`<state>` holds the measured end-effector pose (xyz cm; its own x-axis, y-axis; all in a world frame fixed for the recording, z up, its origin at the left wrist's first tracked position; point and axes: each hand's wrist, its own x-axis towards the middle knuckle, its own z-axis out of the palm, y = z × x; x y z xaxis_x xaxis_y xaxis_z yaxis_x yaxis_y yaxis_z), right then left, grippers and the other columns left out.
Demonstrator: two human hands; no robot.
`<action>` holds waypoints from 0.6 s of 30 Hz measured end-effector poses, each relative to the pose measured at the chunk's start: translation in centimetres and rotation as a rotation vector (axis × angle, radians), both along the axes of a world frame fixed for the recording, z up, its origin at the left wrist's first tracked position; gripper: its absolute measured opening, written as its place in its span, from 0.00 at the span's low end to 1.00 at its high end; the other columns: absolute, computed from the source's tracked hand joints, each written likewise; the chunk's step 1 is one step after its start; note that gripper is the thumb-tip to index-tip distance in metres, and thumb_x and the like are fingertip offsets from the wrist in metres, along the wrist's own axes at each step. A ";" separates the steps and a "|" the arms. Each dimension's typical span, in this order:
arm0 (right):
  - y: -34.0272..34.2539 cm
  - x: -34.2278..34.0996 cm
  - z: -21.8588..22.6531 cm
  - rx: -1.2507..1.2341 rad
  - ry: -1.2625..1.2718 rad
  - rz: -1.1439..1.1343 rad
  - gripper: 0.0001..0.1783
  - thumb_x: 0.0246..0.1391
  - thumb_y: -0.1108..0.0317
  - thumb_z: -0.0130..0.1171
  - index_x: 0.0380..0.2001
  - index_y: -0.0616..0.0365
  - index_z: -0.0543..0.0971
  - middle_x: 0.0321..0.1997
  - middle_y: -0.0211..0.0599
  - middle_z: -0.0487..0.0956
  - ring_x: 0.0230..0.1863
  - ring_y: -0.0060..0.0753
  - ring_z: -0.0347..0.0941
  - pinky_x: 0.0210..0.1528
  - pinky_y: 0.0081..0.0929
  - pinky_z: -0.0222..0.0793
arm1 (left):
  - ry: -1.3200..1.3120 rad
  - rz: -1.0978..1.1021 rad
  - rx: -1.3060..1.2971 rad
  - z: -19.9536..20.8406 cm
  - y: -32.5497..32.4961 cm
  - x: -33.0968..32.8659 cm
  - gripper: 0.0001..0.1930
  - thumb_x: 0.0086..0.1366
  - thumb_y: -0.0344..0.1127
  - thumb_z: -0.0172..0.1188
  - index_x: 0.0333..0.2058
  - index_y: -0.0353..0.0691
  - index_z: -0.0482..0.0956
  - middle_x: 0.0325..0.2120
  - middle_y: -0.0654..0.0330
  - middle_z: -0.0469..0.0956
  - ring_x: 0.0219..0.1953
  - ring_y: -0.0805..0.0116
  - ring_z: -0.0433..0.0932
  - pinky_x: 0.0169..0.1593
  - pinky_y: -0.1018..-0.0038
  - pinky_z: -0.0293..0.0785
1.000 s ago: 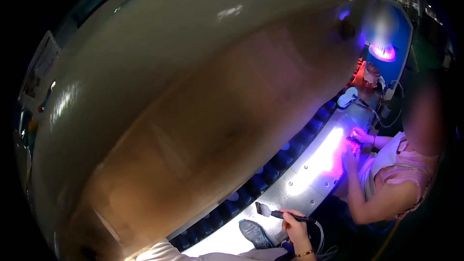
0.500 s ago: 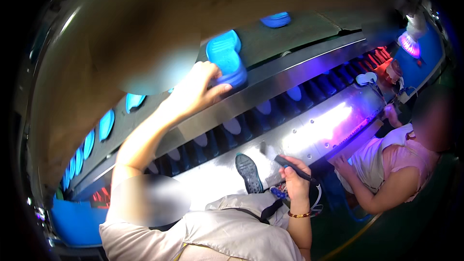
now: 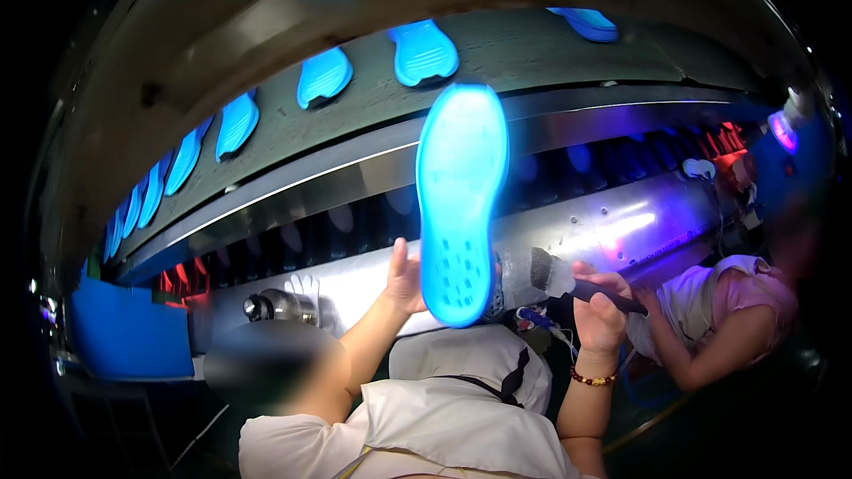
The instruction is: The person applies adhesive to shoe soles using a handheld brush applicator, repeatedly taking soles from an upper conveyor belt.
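Note:
My left hand point(image 3: 406, 282) grips a bright blue shoe sole point(image 3: 463, 186) near its lower end. The sole stands upright in front of me, its flat face lit up, with small dark slots in its lower part. Most of that hand's fingers are hidden behind it. My right hand point(image 3: 599, 324) is closed around the dark handle of a flat brush point(image 3: 552, 273), whose bristle end points left toward the sole without touching it. Partly covered by the blue sole, a dark, studded sole point(image 3: 496, 288) rests on the metal ledge point(image 3: 364, 279).
More blue soles point(image 3: 426, 53) lie in a row on the dark conveyor belt point(image 3: 497, 44) beyond a metal rail. Below the rail runs a row of dark shoe-shaped pieces point(image 3: 293, 244). A metal bottle point(image 3: 288, 306) lies at left. At right sits another person point(image 3: 741, 319), below a glowing lamp point(image 3: 783, 131).
My left hand has lifted a blue sole off the belt and brought it down toward me, now upright. My right hand with the brush has shifted slightly right. The view has turned.

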<state>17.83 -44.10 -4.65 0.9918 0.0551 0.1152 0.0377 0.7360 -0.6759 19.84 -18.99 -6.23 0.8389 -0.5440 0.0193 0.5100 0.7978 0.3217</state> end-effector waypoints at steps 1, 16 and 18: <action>0.6 -0.1 0.0 -0.001 0.004 0.023 0.14 0.38 0.78 0.56 0.33 0.67 0.74 0.43 0.55 0.73 0.42 0.38 0.73 0.50 0.31 0.65 | 0.007 -0.142 -0.150 0.2 -0.7 -0.4 0.42 0.50 0.55 0.58 0.56 0.36 0.53 0.50 0.48 0.64 0.52 0.57 0.65 0.55 0.58 0.60; 6.0 2.2 -2.3 -0.442 0.131 0.054 0.09 0.45 0.77 0.54 0.32 0.67 0.75 0.31 0.40 0.77 0.32 0.23 0.71 0.38 0.20 0.66 | 0.272 -0.046 0.101 -1.5 -2.8 -4.9 0.48 0.49 0.75 0.17 0.53 0.41 0.59 0.41 0.47 0.70 0.43 0.53 0.71 0.47 0.54 0.67; 7.1 2.8 -0.8 -0.635 0.101 0.006 0.07 0.45 0.76 0.55 0.30 0.65 0.76 0.29 0.36 0.77 0.32 0.17 0.70 0.36 0.18 0.66 | 0.271 -0.039 0.115 -2.0 -2.8 -5.2 0.47 0.50 0.75 0.17 0.52 0.41 0.60 0.41 0.48 0.70 0.43 0.54 0.71 0.48 0.55 0.67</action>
<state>20.62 -36.96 -5.50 0.9955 0.0872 -0.0360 -0.0522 0.1916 -0.9801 14.66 -21.75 -8.24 0.7831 -0.5619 -0.2664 0.6195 0.7419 0.2564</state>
